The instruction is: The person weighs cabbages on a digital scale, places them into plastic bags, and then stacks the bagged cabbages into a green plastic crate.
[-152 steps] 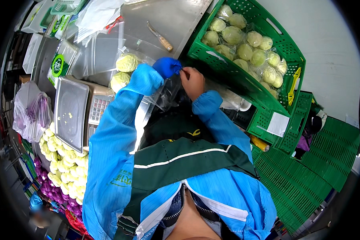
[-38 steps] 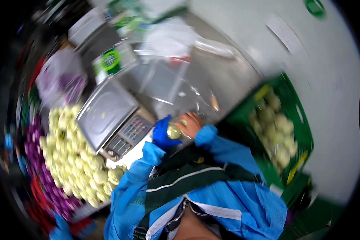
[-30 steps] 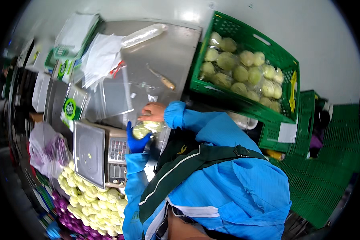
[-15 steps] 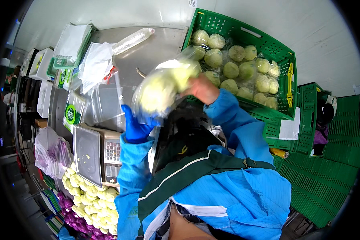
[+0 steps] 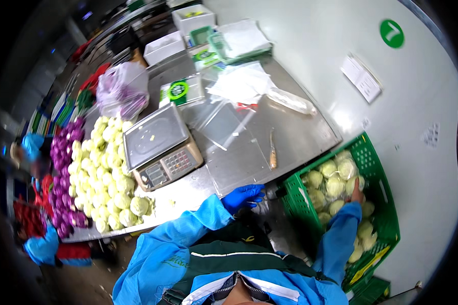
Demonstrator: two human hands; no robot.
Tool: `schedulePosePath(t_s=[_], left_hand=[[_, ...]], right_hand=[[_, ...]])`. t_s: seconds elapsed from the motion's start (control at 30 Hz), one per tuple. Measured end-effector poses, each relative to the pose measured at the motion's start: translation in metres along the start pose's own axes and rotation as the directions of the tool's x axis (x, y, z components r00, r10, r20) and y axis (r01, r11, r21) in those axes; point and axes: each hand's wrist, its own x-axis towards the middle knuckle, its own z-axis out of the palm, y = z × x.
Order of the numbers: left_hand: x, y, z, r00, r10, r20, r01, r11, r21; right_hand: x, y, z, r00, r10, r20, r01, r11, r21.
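Note:
Over the table's near edge, my left hand (image 5: 243, 197), in a blue glove, is open with fingers stretched to the right and nothing in them. My bare right hand (image 5: 358, 193) reaches into a green crate (image 5: 389, 203) at the right. Its visible fingers curl along the side of a bagged pale green cabbage (image 5: 349, 186); the rest of the grip is hidden. Several more round, pale cabbages (image 5: 335, 186) in clear plastic lie around it in the crate.
A scale (image 5: 160, 145) stands on the metal table (image 5: 234, 165). Pale green cabbages (image 5: 107, 175) and purple heads (image 5: 63, 188) are heaped at left. A wooden-handled knife (image 5: 273, 152), plastic bags (image 5: 224, 122) and a clear roll (image 5: 291, 101) lie farther back. Another person's blue sleeve (image 5: 43, 246) shows at far left.
My view has turned, with the crate now at the lower right. My right hand has moved into the crate with the bagged cabbage; my left hand has let go of it.

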Motion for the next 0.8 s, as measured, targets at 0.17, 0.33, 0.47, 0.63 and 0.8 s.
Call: schedulePosePath(t_s=[0.17, 0.33, 0.47, 0.63, 0.8], left_hand=[[-0.031, -0.042, -0.026, 0.982, 0.02, -0.187, -0.04, 0.994, -0.102], [-0.071, -0.069, -0.037, 0.944, -0.056, -0.325, -0.037, 0.961, -0.273], [-0.071, -0.096, -0.065, 0.953, -0.005, -0.304, -0.094, 0.945, -0.312], [-0.091, -0.083, -0.094, 0.963, 0.131, -0.234, -0.181, 0.961, -0.207], [-0.168, -0.072, -0.186, 0.939, 0.186, -0.289, -0.235, 0.961, -0.147]], right_hand=[[0.006, -0.006, 0.004, 0.95, -0.306, -0.058, 0.232, 0.819, -0.526], [-0.094, -0.047, -0.004, 0.588, -0.802, -0.101, 0.694, 0.565, -0.447], [-0.194, -0.085, 0.024, 0.369, -0.928, -0.049, 0.926, 0.372, -0.063], [-0.33, -0.07, 0.104, 0.383, -0.889, 0.251, 0.775, 0.457, 0.437], [-0.491, -0.001, 0.212, 0.218, -0.762, 0.61, 0.632, 0.586, 0.506]])
